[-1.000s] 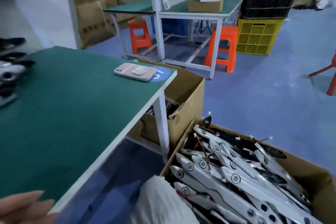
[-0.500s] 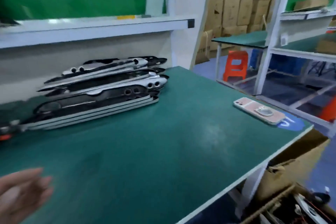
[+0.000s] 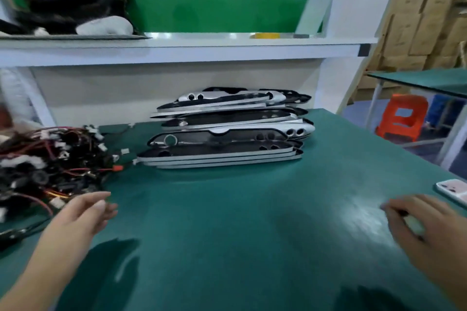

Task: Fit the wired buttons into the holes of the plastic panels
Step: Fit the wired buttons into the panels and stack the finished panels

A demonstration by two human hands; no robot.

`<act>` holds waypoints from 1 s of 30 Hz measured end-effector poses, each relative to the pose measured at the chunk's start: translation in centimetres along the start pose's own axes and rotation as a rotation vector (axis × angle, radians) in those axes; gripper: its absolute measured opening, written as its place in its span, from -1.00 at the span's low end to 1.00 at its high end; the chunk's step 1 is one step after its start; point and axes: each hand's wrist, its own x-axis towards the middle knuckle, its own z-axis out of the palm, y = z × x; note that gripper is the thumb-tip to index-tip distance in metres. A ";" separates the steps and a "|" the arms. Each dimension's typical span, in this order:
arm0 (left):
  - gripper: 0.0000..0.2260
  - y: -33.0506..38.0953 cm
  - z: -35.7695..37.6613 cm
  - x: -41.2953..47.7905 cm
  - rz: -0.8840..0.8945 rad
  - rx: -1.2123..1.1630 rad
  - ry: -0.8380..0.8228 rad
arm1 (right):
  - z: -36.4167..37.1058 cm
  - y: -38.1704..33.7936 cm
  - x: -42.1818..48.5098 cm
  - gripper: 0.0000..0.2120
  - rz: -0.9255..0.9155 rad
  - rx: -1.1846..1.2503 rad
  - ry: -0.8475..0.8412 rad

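Note:
A stack of long silver-and-black plastic panels (image 3: 227, 134) with round holes lies at the back of the green table (image 3: 240, 222). A tangled heap of wired buttons (image 3: 48, 166) with red and black leads sits at the left. My left hand (image 3: 80, 217) hovers just right of that heap, fingers straight and relaxed, holding nothing. My right hand (image 3: 424, 232) hangs over the table's right side with fingers loosely curled; it appears to hold nothing.
A pink phone (image 3: 454, 190) lies at the table's right edge. A white shelf (image 3: 177, 50) above the panels carries a black bag (image 3: 73, 7). An orange stool (image 3: 401, 118) and another bench (image 3: 429, 81) stand to the right.
The view has swung left from the floor boxes back to the table. Both hands have come into view over the table, and the wired-button heap now shows at the left.

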 end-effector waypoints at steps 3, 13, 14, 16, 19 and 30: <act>-0.82 -0.7 0.5 -0.7 0.044 0.257 0.012 | 4.2 -5.1 5.5 -0.92 -0.164 -0.045 -0.179; -0.83 -0.6 1.3 -1.3 0.050 0.374 -0.068 | 20.2 -11.5 14.8 -0.63 -0.077 -0.309 -0.580; -0.83 -0.6 1.2 -1.2 0.045 0.390 -0.077 | 20.7 -11.8 15.0 -0.67 -0.044 -0.316 -0.619; -0.83 -0.8 1.2 -1.1 0.040 0.415 -0.096 | 21.5 -12.2 15.0 -0.78 -0.008 -0.315 -0.633; -0.82 -1.0 1.2 -1.0 0.045 0.407 -0.093 | 21.6 -12.4 14.6 -0.86 -0.023 -0.227 -0.567; -0.48 -0.5 0.8 -0.4 -0.025 -0.107 0.119 | 12.7 -14.1 9.8 -0.76 -0.063 0.194 -0.743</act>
